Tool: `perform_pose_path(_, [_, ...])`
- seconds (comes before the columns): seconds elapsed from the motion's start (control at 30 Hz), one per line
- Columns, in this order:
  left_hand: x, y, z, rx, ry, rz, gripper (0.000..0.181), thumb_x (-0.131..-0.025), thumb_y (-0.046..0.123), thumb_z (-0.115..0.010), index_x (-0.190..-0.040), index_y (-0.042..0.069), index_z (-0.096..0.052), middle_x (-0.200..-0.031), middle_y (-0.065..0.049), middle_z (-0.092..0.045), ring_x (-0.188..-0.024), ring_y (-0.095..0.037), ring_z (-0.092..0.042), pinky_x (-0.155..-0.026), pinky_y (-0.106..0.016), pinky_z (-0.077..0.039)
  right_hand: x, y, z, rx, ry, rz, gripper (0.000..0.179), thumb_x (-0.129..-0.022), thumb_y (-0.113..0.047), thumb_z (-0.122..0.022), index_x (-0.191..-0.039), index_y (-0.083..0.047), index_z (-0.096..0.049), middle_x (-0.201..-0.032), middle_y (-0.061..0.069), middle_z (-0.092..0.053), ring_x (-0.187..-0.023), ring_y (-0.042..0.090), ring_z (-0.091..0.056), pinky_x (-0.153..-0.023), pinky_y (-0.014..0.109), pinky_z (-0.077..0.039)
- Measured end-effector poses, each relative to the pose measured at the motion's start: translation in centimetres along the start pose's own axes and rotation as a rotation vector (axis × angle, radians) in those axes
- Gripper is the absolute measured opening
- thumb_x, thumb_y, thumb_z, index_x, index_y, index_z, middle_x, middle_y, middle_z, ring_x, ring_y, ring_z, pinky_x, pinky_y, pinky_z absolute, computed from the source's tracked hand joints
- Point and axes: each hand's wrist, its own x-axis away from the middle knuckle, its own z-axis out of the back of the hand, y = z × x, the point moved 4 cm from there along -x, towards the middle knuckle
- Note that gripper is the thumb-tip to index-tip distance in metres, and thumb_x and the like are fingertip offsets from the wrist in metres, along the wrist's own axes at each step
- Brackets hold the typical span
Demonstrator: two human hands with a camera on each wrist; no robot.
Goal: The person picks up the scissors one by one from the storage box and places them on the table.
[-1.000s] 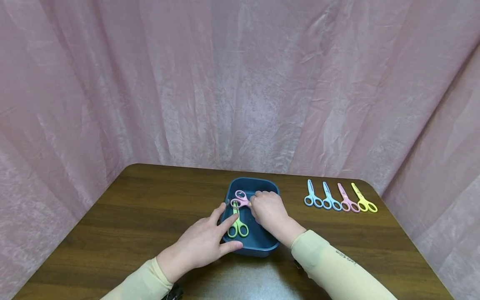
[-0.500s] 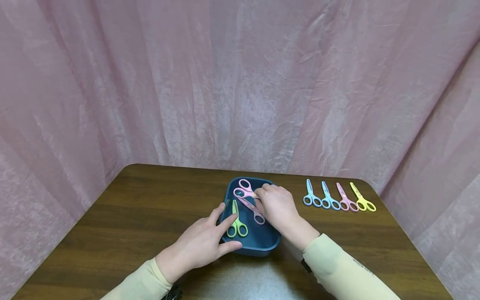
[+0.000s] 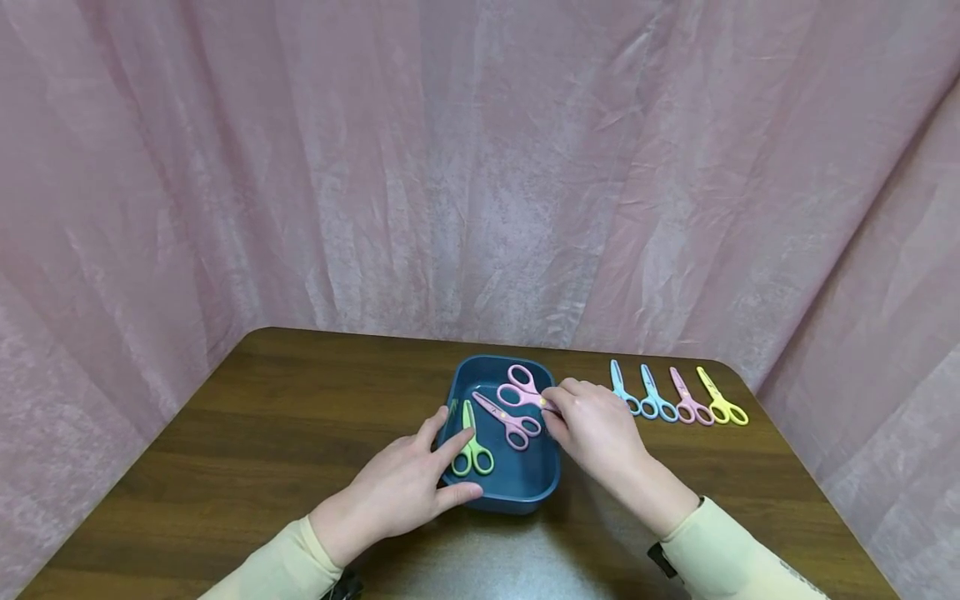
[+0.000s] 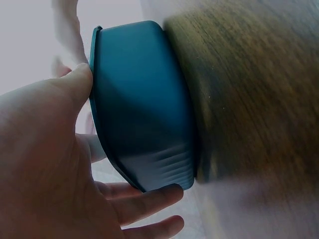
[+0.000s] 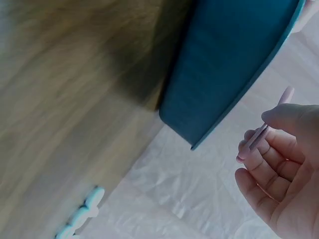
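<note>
Over right rim of blue bin (image 3: 513,503), R hand (image 3: 596,425) pinches pink scissors (image 3: 536,399); L hand (image 3: 396,487) touches bin w/ fingers apart.

In the head view, the right hand (image 3: 596,429) hides the tips of the held pink scissors (image 3: 537,399); the table's (image 3: 300,408) near edge is cut off.

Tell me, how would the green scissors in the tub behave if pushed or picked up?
The green scissors look stiff, judging by their crisp, straight-bladed outline. Being thin, they are probably light. Lying flat in the tub, they would likely slide rather than roll.
</note>
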Motion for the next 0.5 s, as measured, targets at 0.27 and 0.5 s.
perform_pose_path(0.27, [0.0,-0.1,0.1,-0.010,0.000,0.019,0.083,-0.102,0.072,-0.065,-0.167,0.022,-0.052,-0.174,-0.026,-0.034,-0.129,-0.048,-0.068,-0.106,-0.060,-0.057,2.5,1.0,1.9,-0.004,0.037,-0.021,0.015,-0.088,-0.009,-0.089,-0.098,-0.016,-0.081,-0.085,-0.008,-0.068,-0.071,0.015,-0.063,-0.057,0.036,-0.050])
perform_pose_path(0.5, [-0.3,-0.1,0.0,0.001,-0.007,0.018,0.084,-0.102,0.075,-0.062,-0.167,0.022,-0.052,-0.175,-0.026,-0.033,-0.129,-0.048,-0.067,-0.105,-0.060,-0.057,4.0,1.5,2.6,0.009,0.055,-0.018,0.017,-0.085,-0.009,-0.090,-0.094,-0.019,-0.079,-0.080,-0.013,-0.061,-0.066,0.011,-0.055,-0.054,0.034,-0.047])
